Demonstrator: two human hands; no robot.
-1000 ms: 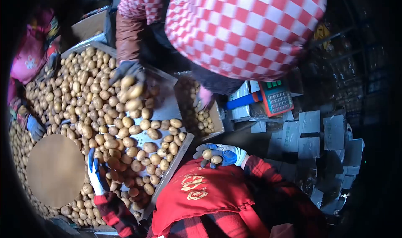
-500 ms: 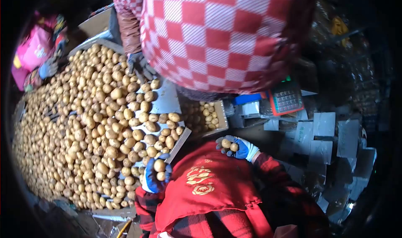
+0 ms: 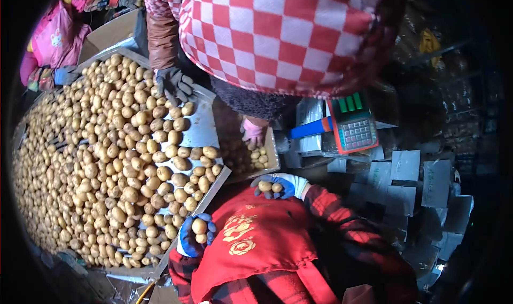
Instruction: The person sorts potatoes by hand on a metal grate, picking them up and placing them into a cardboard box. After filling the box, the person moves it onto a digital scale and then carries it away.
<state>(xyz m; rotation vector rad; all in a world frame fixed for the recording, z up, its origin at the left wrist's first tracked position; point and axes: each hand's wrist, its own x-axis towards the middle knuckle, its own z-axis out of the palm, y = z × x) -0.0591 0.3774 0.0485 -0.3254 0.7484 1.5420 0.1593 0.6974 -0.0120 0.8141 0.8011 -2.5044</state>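
My left hand, in a blue and white glove, curls around two potatoes just off the table's near edge. In the palm of my right hand, also gloved, lie two more potatoes, with the fingers bent round them. That hand is over my red apron, beside the near side of a cardboard box holding small potatoes. A wide heap of potatoes covers the sorting table to my left.
Opposite me, a co-worker in a checked garment has a grey glove at the heap and a pink glove in the box. Another person in pink stands far left. A scale and stacked cartons are right.
My right hand has moved left towards the box with its potatoes. The left still holds its two. The co-worker's pink glove now shows in the box; the view has shifted slightly.
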